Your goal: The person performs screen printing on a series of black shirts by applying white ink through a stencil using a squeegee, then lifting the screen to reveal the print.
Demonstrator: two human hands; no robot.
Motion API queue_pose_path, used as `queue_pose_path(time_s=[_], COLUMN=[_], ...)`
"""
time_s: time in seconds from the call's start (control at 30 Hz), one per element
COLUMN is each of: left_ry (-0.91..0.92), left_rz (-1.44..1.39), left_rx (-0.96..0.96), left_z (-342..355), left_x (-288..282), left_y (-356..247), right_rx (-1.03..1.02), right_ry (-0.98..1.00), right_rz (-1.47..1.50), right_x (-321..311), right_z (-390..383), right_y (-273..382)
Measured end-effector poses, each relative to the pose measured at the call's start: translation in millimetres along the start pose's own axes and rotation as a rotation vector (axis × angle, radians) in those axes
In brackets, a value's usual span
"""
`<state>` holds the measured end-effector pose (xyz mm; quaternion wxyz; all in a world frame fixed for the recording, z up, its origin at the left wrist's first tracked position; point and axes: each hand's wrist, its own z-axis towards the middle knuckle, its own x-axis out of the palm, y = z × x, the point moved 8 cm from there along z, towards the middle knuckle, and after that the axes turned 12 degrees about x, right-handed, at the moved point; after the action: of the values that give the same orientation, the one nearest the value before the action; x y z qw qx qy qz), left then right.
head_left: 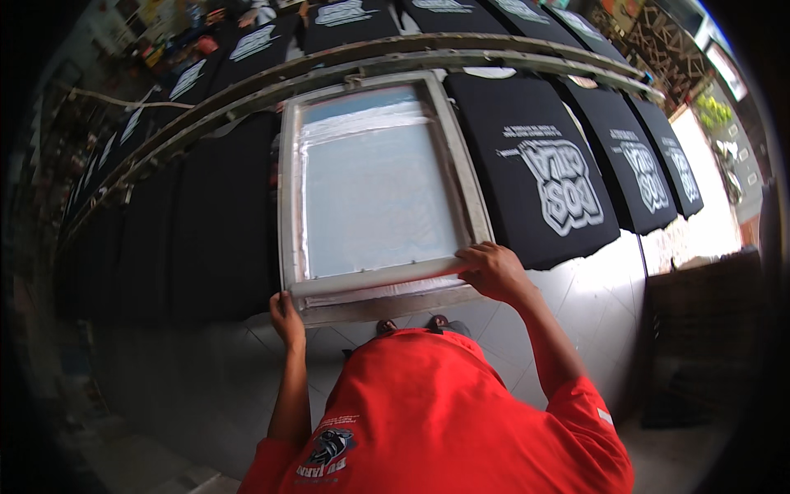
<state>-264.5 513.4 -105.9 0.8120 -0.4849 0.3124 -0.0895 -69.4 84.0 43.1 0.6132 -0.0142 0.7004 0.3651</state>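
Note:
A screen-printing frame point(290, 181) lies in front of me, its pale mesh point(378, 198) edged with silvery tape. Across its near end rests a long whitish squeegee point(378, 275). My right hand point(496, 272) is closed around the squeegee's right end, beside the frame's right rail. At the near left corner my left hand point(287, 319) is closed on the frame's edge, close to the squeegee's left end. What lies under the mesh cannot be made out.
Black shirts with white and grey prints point(568, 185) lie on boards to the right. Plain black shirts point(222, 222) lie to the left. A long rail point(527, 59) runs behind the frame, with more printed shirts point(346, 15) beyond. Grey floor tiles point(568, 317) show below.

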Motion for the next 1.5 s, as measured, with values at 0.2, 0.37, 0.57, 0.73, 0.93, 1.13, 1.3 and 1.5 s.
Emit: queue_pose_path(time_s=[0.2, 0.37, 0.57, 0.73, 0.93, 1.13, 1.3, 1.5], left_ry=[-0.013, 0.002, 0.090, 0.544, 1.182, 0.993, 0.867, 0.822], left_rz=[0.059, 0.084, 0.068, 0.154, 0.413, 0.300, 0.213, 0.318], left_rx=[0.007, -0.004, 0.128, 0.655, 0.699, 0.813, 0.772, 0.747], left_z=[-1.1, -1.4, 2.1, 65.6, 89.7, 188.2, 307.0, 364.9], left_x=[-1.1, -4.9, -14.9, 14.1, 92.4, 123.8, 226.2, 290.0], left_y=[-25.1, -23.5, -29.0, -182.7, -182.5, -236.1, -212.3, -162.6], right_rx=[0.053, 0.058, 0.157, 0.069, 0.137, 0.039, -0.003, 0.076], right_ry=[-0.029, -0.007, 0.150, 0.142, 0.276, 0.028, -0.163, -0.150], right_rz=[0.003, -0.010, -0.063, -0.077, -0.162, -0.219, -0.224, -0.270], right_x=[-7.1, -0.1, -2.7, 10.2, 6.3, -52.0, -50.8, -21.2], right_z=[5.2, 18.9, 40.0, 62.4, 84.3, 167.6, 323.0, 408.7], right_y=[8.5, 9.2, 4.0, 1.3, -5.7, -1.0, -47.9, -75.8])
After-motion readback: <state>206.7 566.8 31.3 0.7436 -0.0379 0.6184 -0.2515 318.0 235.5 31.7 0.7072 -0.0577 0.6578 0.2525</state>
